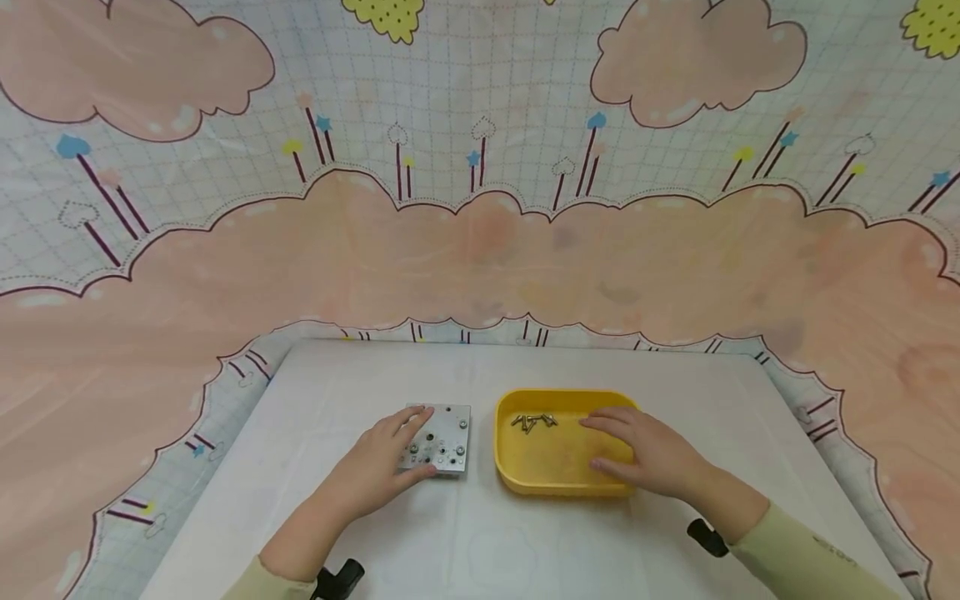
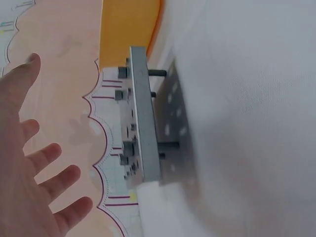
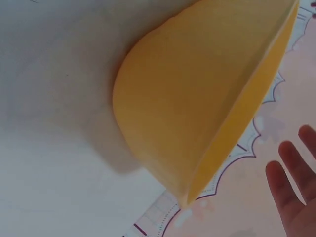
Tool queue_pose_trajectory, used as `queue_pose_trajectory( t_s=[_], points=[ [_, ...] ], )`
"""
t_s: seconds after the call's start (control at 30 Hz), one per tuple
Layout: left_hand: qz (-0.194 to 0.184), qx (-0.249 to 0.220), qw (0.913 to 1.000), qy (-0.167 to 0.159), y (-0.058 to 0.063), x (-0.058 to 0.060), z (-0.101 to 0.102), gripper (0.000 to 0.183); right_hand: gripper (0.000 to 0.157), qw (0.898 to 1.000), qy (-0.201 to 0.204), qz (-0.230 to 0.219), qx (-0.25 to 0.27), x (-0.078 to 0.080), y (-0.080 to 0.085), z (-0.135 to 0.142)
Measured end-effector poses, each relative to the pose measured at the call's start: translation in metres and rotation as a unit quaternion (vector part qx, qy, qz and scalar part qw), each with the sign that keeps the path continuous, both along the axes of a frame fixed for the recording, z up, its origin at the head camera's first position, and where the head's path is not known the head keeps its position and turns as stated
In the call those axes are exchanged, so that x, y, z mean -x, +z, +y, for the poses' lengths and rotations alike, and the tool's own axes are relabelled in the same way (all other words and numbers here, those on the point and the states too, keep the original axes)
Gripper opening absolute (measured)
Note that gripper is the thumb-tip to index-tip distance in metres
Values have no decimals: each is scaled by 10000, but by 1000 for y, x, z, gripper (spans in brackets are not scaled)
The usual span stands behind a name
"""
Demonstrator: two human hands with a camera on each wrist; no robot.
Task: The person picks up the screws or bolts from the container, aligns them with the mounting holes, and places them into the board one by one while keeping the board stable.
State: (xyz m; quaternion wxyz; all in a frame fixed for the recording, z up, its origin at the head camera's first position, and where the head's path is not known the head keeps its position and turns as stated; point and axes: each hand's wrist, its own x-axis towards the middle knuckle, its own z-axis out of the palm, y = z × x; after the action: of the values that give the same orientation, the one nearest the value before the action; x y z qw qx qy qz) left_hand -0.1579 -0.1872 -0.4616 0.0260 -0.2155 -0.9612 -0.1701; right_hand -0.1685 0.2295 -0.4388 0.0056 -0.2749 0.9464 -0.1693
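Observation:
A square metal plate [image 1: 442, 433] with holes and several bolts lies left of the middle on the white table. My left hand [image 1: 386, 467] hovers over the plate's left side, fingers spread and holding nothing. Seen edge-on in the left wrist view, the plate [image 2: 145, 118] stands raised on bolt shanks, and the hand [image 2: 34, 163] is apart from it. To the right is a yellow tray [image 1: 562, 485] with several small screws [image 1: 534, 422] at its back left. Above the tray's right side is my right hand [image 1: 648, 446], fingers loosely extended, with nothing in it.
The white table [image 1: 480, 550] reaches back to a patterned cloth [image 1: 480, 267] that rises behind it and drapes around its sides. A narrow gap separates the plate from the tray. Each wrist carries a small black camera mount [image 1: 707, 537].

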Motion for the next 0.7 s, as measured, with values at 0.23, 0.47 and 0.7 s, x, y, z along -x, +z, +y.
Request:
queue_pose_trajectory(
  t_s=[0.23, 0.47, 0.7],
  points=[
    [-699, -340, 9964, 334, -7, 8, -14, 84, 42, 9980, 64, -632, -5, 16, 7, -6],
    [-1374, -601, 9865, 665, -18, 18, -26, 85, 33, 9903, 22, -1391, -11, 41, 13, -19],
    [-1898, -864, 9733, 957, -25, 28, -31, 89, 23, 9860, 434, -1602, -137, 59, 12, -31]
  ],
)
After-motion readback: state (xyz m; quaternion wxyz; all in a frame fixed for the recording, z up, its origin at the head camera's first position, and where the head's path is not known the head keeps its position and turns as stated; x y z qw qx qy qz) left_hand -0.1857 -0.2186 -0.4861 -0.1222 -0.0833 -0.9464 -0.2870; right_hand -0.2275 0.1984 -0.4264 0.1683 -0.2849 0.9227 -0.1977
